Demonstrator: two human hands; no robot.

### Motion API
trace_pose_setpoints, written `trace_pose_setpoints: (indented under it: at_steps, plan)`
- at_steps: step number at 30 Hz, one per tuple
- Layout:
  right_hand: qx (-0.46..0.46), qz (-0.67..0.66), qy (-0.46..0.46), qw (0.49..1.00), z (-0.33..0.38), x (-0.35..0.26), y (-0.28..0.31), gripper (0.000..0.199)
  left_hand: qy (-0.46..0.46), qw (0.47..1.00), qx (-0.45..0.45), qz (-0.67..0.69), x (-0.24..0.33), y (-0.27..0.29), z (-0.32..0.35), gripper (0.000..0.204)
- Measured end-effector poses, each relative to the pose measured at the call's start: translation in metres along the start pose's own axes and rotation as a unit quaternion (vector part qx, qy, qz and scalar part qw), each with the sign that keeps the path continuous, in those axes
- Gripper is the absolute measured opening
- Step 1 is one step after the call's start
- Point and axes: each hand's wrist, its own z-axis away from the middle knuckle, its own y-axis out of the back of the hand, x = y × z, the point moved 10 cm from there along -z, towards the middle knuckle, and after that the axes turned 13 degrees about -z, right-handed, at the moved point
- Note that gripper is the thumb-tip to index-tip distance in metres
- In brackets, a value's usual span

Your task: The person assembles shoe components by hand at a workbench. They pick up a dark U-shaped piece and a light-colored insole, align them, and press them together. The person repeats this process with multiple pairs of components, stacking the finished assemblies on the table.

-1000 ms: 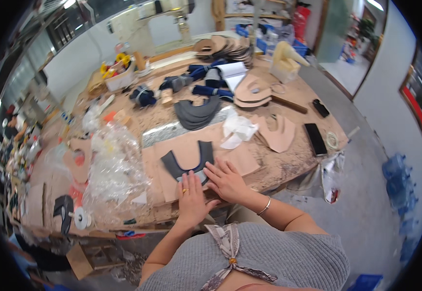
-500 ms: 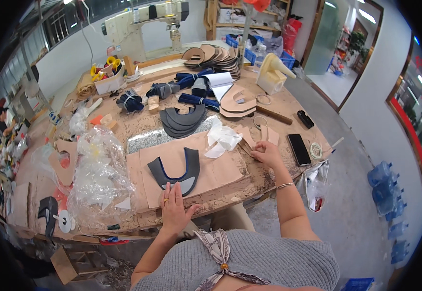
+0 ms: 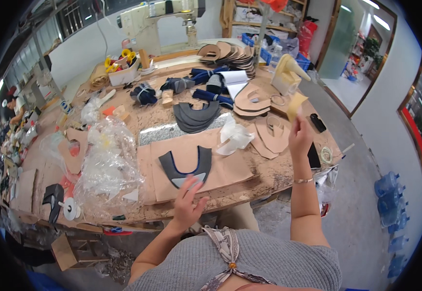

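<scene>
Seen from above, a person's two bare arms reach forward, well apart. The left forearm [image 3: 156,243] slants up and inward from the lower edge. At its end, the left hand [image 3: 187,207] is slightly blurred, its fingers reaching forward and loosely spread, the thumb standing away toward the right. That hand is relaxed and grips nothing. The right arm [image 3: 306,208] extends farther forward, almost straight, rising steeply through the right half of the view. Above the right wrist [image 3: 302,173], the right hand [image 3: 299,139] points upward, its fingers drawn together in a pinch at the tips. It reaches noticeably farther forward than the left.
</scene>
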Motion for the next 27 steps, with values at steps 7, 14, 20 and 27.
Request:
trace_pose_setpoints:
  at_steps: [7,14,20,27]
  plan:
    - [-0.304,-0.262,0.217,0.890,0.101,-0.224,-0.056,0.021,0.352,0.699,0.011,0.622,-0.038,-0.060,-0.001,0.038]
    - [-0.428,-0.590,-0.481,0.487,0.171,-0.151,-0.142,0.028,0.314,0.829,-0.077,0.456,-0.048,-0.011,-0.015,0.031]
    - [-0.494,-0.549,-0.243,0.629,0.132,-0.187,-0.147,0.069,0.355,0.887,-0.042,0.292,-0.095,0.014,-0.025,0.030]
    - [-0.350,-0.534,-0.452,0.623,0.150,-0.154,-0.181,0.017,0.234,0.957,-0.098,0.138,-0.088,0.034,-0.036,0.063]
